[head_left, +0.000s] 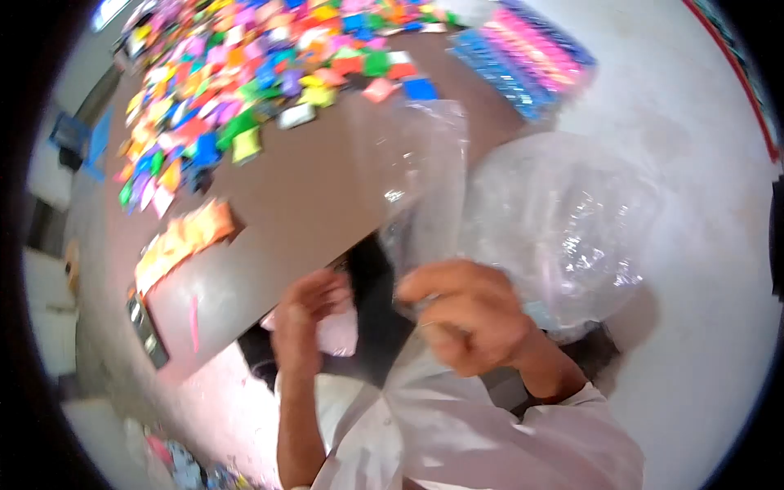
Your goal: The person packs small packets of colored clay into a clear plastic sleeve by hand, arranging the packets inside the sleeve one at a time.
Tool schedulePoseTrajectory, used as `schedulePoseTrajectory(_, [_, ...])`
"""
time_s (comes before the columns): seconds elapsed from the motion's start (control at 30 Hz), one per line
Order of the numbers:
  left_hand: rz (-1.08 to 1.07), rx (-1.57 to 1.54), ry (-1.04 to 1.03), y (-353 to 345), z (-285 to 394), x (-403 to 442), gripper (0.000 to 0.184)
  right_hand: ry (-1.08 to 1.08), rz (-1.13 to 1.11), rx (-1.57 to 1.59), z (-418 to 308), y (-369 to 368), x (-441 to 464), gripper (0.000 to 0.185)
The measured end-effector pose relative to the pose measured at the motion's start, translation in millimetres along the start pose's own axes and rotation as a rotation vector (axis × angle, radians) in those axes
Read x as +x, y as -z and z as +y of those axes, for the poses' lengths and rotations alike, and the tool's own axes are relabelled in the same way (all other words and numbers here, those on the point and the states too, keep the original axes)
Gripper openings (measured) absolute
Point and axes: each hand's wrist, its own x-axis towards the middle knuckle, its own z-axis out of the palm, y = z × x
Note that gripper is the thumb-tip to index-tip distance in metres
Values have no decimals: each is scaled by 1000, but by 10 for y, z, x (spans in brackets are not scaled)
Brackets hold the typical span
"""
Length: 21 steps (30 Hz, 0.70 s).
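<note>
My right hand is closed, fingers curled on the top edge of a clear plastic bag that stretches up over the table's edge. To its left, my left hand is raised with its fingers bent; beside its palm is a pale pink packet, and whether the fingers grip it is blurred. A large clear plastic bag with shiny creases lies just beyond my right hand.
Many small colourful packets cover the back of the brown table. Pink and blue packs lie at its back right corner. An orange bundle, a pink strip and a dark phone-like object are at the left.
</note>
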Motion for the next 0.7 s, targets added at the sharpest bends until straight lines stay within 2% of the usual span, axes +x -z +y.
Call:
schedulePoseTrajectory(0.03, [17,-53,85,-66,6,5,66,92,-80,-110,11,-288,-8,10])
schedulePoseTrajectory(0.07, [36,-112,171,-95,-9,9,68,99,-92,-53,8,-506,-54,10])
schedulePoseTrajectory(0.13, [100,-335,323,-9,-194,4,56,94,-335,-96,-49,-847,-189,11])
schedulePoseTrajectory(0.17, [91,-188,176,-105,-26,-77,43,105,-339,-84,-50,-984,-265,13])
schedulePoseTrajectory(0.27, [229,-88,235,157,-122,-179,35,76,-337,41,-97,-1123,-304,13])
schedulePoseTrajectory(0.3, [264,-85,198,186,-109,-188,29,79,-344,56,-89,-1109,-310,13])
schedulePoseTrajectory(0.43, [334,15,128,368,-212,-303,23,-186,-44,0,176,-1000,-400,23])
schedulePoseTrajectory(0.5, [349,64,108,375,-231,-335,20,-653,83,148,367,-1016,-473,39])
schedulePoseTrajectory(0.53, [358,59,109,369,-231,-360,20,-653,73,149,453,-1053,-450,39])
schedulePoseTrajectory(0.6, [307,121,145,347,-226,-397,21,-897,260,580,610,-1118,-374,60])
schedulePoseTrajectory(0.63, [311,118,146,330,-241,-400,21,-858,215,571,634,-1125,-361,73])
schedulePoseTrajectory(0.67, [302,158,137,309,-260,-404,21,-860,210,571,629,-1156,-346,73])
schedulePoseTrajectory(0.7, [295,198,130,296,-273,-413,21,-785,214,557,606,-1205,-326,66])
